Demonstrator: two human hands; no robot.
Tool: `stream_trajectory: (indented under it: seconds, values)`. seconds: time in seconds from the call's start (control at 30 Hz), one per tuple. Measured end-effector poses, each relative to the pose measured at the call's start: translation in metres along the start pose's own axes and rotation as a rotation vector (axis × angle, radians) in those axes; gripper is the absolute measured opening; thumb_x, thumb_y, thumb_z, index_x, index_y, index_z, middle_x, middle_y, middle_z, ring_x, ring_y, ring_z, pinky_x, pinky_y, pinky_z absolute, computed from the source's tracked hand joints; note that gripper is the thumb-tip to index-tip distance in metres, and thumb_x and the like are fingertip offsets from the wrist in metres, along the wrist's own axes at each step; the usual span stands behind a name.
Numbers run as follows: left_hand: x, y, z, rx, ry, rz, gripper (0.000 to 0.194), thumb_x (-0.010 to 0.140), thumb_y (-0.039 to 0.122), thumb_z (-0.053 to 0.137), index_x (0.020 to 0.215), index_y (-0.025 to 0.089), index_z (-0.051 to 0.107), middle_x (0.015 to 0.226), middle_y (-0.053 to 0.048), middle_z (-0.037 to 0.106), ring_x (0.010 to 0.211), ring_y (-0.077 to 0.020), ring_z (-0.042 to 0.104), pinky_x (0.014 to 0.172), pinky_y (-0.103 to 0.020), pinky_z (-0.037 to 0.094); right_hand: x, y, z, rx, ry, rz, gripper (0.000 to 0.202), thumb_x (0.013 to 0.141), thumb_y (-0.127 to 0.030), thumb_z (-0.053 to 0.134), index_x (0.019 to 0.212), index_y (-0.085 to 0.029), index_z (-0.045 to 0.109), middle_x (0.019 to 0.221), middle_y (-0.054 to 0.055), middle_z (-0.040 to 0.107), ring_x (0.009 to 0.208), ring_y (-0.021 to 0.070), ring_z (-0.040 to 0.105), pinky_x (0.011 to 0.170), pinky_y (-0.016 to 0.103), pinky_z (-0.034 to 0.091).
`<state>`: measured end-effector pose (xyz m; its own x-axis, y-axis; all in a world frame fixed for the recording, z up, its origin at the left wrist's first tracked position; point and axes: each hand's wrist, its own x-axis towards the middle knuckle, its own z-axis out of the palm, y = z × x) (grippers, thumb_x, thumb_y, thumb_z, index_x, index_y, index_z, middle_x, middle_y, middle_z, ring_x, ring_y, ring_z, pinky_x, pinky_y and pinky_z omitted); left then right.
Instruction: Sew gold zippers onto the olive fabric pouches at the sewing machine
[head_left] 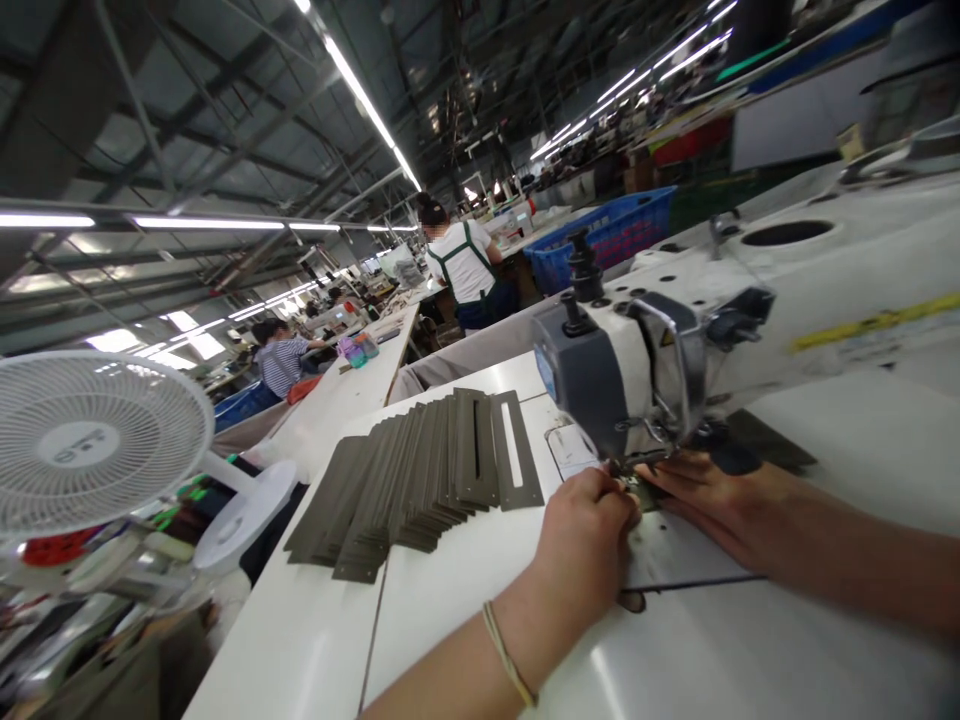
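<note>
My left hand, with a yellowish band on the wrist, is closed beside the needle area of a sewing machine. Its fingertips pinch the near edge of an olive fabric piece, mostly hidden by the hands and the machine head. On the other side of the needle, my right hand lies with fingers stretched out flat over the work. Part of a dark olive panel shows behind that hand. Left of the machine, a fanned row of olive panels lies on the white table; the nearest panels have a long slot.
A white fan stands at the left edge of the table. Behind the machine is a blue crate. Co-workers sit farther off, one in a white shirt and one in a striped top. Small colourful containers rest on the far table.
</note>
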<state>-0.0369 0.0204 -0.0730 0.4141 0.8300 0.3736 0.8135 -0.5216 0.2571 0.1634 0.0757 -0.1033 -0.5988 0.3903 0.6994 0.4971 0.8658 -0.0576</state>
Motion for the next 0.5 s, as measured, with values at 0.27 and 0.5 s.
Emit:
stream_trajectory:
  seconds: [0.27, 0.5]
  values:
    - [0.004, -0.001, -0.001, 0.057, -0.003, 0.004, 0.015, 0.091, 0.013, 0.057, 0.085, 0.017, 0.07, 0.091, -0.007, 0.067, 0.082, -0.02, 0.065, 0.074, -0.029, 0.057, 0.004, 0.001, -0.004, 0.05, -0.079, 0.032, 0.034, 0.093, -0.009, 0.037, 0.094, -0.024, 0.067, 0.097, 0.008, 0.074, 0.087, 0.0252, 0.072, 0.065, 0.032, 0.059]
    - [0.006, 0.001, 0.003, 0.059, 0.018, -0.029, 0.013, 0.093, 0.015, 0.057, 0.087, 0.017, 0.069, 0.089, -0.006, 0.066, 0.082, -0.0196, 0.065, 0.074, -0.029, 0.057, 0.011, -0.007, -0.011, -0.011, 0.011, -0.012, 0.031, 0.096, -0.015, 0.037, 0.089, -0.02, 0.067, 0.079, 0.005, 0.073, 0.054, 0.019, 0.067, 0.046, 0.029, 0.052]
